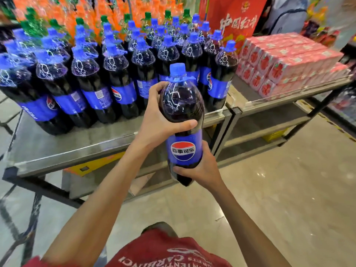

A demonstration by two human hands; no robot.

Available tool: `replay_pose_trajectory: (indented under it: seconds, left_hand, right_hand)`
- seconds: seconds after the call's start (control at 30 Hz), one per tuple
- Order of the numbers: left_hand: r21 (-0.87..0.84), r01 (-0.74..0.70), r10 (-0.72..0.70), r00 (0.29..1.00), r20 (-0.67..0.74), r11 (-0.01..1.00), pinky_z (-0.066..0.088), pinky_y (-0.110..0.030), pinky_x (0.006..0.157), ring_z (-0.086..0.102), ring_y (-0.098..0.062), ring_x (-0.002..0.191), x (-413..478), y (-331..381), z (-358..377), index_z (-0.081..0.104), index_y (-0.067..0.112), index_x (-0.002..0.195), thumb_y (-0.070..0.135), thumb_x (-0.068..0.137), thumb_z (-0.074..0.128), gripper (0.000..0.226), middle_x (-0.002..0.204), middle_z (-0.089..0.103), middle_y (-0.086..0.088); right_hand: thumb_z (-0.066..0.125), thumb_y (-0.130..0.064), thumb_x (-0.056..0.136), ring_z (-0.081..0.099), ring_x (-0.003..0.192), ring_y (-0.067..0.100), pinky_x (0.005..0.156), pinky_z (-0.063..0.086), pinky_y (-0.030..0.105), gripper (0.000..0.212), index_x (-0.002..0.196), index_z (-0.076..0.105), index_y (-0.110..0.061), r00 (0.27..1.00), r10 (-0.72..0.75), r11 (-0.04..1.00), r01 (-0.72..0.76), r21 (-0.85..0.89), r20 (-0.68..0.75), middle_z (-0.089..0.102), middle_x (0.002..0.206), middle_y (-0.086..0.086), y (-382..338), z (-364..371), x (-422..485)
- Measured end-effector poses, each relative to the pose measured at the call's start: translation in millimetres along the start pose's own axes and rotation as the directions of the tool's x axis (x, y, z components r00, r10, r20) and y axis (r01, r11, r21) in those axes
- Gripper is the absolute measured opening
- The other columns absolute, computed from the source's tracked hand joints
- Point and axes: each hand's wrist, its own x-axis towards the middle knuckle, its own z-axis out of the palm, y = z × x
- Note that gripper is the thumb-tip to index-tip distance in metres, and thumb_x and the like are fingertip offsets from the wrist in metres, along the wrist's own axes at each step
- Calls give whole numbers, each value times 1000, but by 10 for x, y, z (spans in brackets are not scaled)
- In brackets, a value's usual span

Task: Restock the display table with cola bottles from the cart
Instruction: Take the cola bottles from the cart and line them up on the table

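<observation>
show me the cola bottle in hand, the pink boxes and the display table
cola bottle (183, 151): head view, on its label logo.
pink boxes (289, 58): head view, top of the stack.
display table (92, 134): head view, bare steel top.

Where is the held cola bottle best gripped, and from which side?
Two grips: the left hand wraps the bottle at its shoulder above the label, from the left; the right hand cups the base from the right. The body is wide and full, so one hand would likely slip.
</observation>
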Motion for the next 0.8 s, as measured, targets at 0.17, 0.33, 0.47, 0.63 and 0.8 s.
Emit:
replay_pose_trajectory:
  seconds: [0.17, 0.33, 0.47, 0.63, 0.8]
  left_hand:
    - [22, -8, 7, 1000, 7, 1000, 47, -27, 105, 60, -7, 119, 320, -72, 64, 37, 22, 135, 30, 50, 95, 103, 131, 56, 0]
    - [66, -25, 22, 999, 37, 998, 45, -19, 101, 60, 1, 114, 714, -166, 125, 35, 18, 137, 20, 53, 96, 103, 124, 56, 11]
    - [89, -30, 26, 998, 51, 996, 48, -45, 107, 61, -14, 120, 1112, -304, 124, 38, 27, 135, 37, 50, 98, 105, 128, 59, 4]
    - [90, -32, 23, 995, 98, 995, 48, -45, 107, 61, -12, 122, 1664, -501, 134, 36, 30, 134, 37, 51, 99, 105, 129, 59, 7]
    - [120, -58, 41, 989, 145, 991, 46, -41, 109, 59, -8, 122, 2106, -739, 167, 34, 24, 136, 29, 53, 100, 106, 129, 59, 4]
  right_hand:
    - [102, -26, 52, 65, 102, -2, 83, 55, 17, 93, 128, 48, -25, 1000, -10, 1000, 10, 7, -4, 67, 113, -17, 47, -84, 403]
    - [101, -25, 55, 66, 105, 0, 83, 55, 16, 93, 131, 47, -25, 1000, -9, 999, 9, 31, -13, 67, 118, -14, 78, -130, 815]
    - [102, -23, 53, 67, 105, 2, 86, 56, 20, 89, 124, 48, -32, 998, -23, 999, 25, 22, -58, 68, 115, -15, 109, -164, 1217]
    - [102, -19, 52, 66, 105, -2, 85, 53, 15, 95, 131, 48, -21, 995, -24, 1000, 26, 11, -97, 67, 118, -14, 160, -198, 1763]
    - [101, -33, 48, 66, 107, 2, 91, 57, 32, 101, 132, 46, -24, 990, -22, 1000, 21, -10, -137, 66, 120, -14, 280, -191, 2242]
